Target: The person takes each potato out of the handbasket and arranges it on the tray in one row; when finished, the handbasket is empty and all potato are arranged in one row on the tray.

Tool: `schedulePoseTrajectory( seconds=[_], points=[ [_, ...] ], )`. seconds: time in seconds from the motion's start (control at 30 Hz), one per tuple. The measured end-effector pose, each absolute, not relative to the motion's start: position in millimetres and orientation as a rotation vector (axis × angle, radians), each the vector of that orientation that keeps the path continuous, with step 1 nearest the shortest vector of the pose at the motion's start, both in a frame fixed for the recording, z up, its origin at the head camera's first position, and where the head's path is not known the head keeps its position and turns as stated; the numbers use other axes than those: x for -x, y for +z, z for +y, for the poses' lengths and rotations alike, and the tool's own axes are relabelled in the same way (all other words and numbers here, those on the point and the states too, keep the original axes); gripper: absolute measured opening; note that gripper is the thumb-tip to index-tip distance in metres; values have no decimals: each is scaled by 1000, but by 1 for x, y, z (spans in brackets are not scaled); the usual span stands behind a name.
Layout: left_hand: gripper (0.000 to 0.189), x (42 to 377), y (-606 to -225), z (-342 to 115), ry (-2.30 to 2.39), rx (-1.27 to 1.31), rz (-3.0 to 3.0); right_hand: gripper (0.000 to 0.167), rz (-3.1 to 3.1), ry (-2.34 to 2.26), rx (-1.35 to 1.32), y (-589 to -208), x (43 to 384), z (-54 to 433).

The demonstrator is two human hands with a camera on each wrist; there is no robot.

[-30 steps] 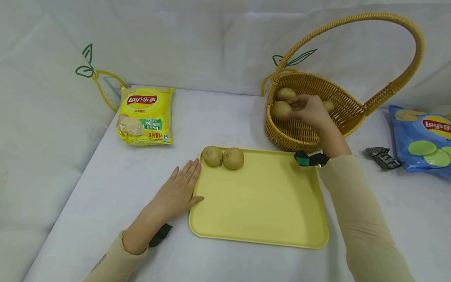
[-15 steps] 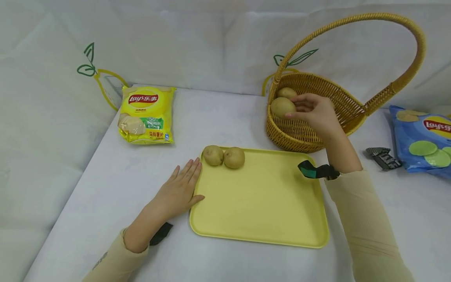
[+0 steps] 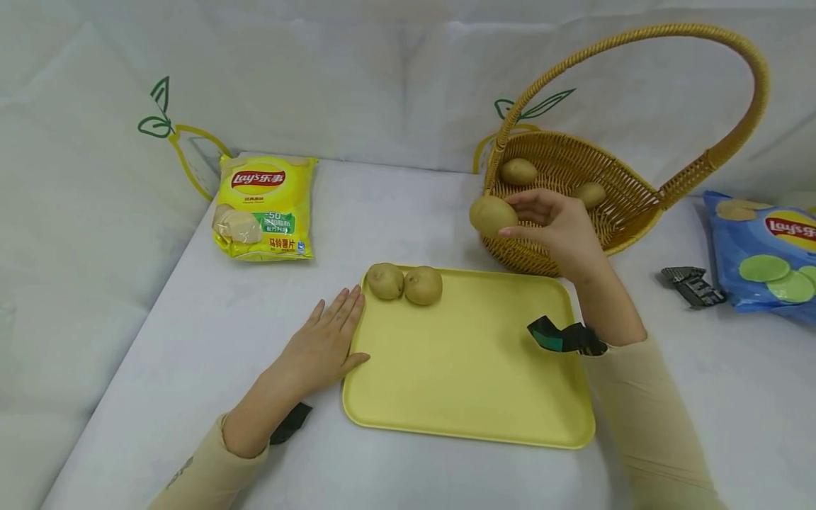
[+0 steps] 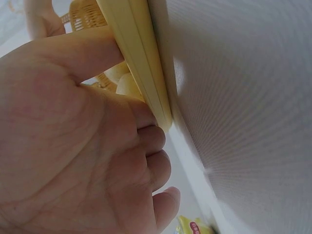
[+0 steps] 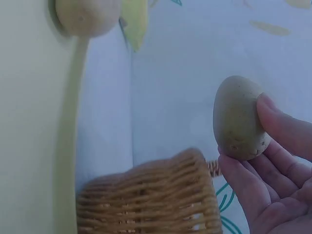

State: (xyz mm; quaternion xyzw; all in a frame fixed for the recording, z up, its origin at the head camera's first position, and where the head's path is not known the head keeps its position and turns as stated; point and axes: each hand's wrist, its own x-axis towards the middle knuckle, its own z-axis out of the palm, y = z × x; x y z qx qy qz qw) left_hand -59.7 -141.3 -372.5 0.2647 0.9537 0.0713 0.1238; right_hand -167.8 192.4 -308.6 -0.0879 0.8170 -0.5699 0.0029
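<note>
White table (image 3: 408,212), white cloth wall (image 3: 357,78). Right hand (image 3: 554,230) pinching potato (image 3: 492,214); left hand (image 3: 321,347) flat, fingers together, touching tray (image 3: 472,382).

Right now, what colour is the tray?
Pale yellow tray, clearest in the head view.

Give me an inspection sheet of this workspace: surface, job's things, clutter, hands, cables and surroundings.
Surface: white-covered table, wrinkled.
Job's things: yellow tray with two potatoes side by side at its far left corner; wicker basket with two more potatoes; held potato in the air beside the basket's rim.
Clutter: yellow chip bag, blue chip bag, small dark clip-like item.
Hands: right hand pinches the held potato; left hand lies flat against the tray's left edge.
Cables: nothing seen.
Surroundings: white fabric backdrop with lemon drawings.
</note>
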Motion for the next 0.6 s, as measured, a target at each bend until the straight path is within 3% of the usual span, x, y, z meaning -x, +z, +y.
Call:
schedulePoseTrajectory(
  seconds=[0.6],
  points=[
    [81, 60, -373, -141, 206, -764, 2777, 36, 2506, -1433, 500, -334, 136, 176]
  ],
)
